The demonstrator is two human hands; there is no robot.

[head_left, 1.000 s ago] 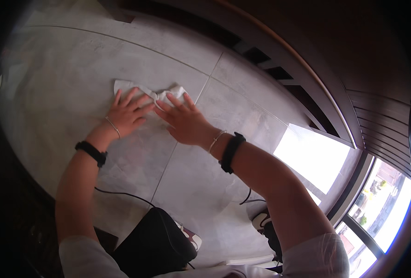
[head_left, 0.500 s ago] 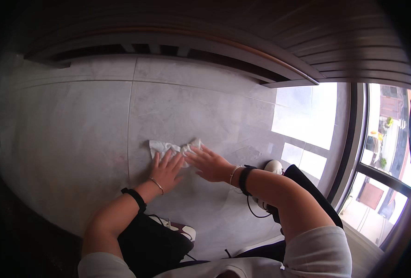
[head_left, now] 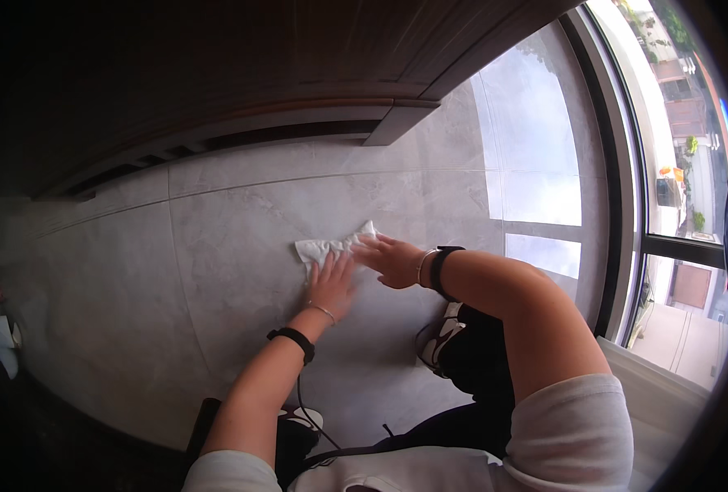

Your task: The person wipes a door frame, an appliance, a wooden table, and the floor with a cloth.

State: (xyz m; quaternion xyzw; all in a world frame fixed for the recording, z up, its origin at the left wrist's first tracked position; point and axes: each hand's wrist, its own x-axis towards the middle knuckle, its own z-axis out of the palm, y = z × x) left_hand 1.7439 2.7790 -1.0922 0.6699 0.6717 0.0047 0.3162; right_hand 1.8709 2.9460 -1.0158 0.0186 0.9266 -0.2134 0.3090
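Observation:
A crumpled white cloth (head_left: 313,248) lies on the grey tiled floor (head_left: 249,221). My left hand (head_left: 332,285) rests on its near edge, palm down, with the fingers stretched out. From the right, my right hand (head_left: 392,261) reaches over the cloth's right end, its fingers extended flat and slightly blurred. The hands are close side by side and part of the cloth is covered by them. Each wrist has a black band and a thin bracelet.
Dark wooden furniture (head_left: 298,98) with a low gap beneath it spans the far side. A framed window (head_left: 684,205) stands on the right, its light reflected on the tiles. My shoes (head_left: 439,340) are close behind my hands. At the far left edge, part of another person (head_left: 3,336) shows.
My view has turned and shifted, so furniture and window sit differently in it. Both hands remain on the cloth, which appears farther right and a little farther away in the picture.

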